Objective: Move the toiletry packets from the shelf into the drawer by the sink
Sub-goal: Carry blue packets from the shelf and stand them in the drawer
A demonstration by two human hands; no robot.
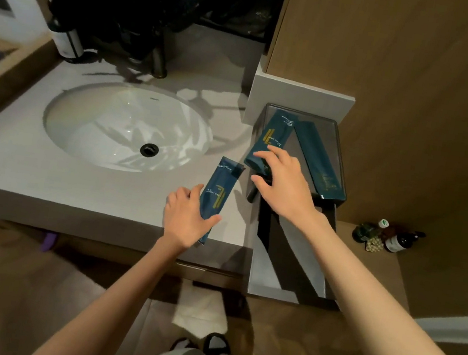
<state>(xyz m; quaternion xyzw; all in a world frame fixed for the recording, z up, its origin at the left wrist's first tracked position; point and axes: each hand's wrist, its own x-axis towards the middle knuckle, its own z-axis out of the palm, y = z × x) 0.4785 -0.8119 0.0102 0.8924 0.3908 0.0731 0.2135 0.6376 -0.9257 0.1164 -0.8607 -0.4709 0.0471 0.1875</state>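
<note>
View: single wide-angle camera worn on the person's head
Facing: forward and steeply down onto the pale grey stone worktop (42, 177) and white oval sink basin (118, 128)
Nearness: close; left hand (186, 219) and right hand (284, 182) sit mid-frame, forearms run up from the bottom edge
Lower frame: brown wooden floor (8, 295), seen from above

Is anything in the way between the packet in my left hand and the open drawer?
Only your right hand, gripping a shelf packet over the drawer's far end. The path from the packet in your left hand to its near end looks free.
</note>
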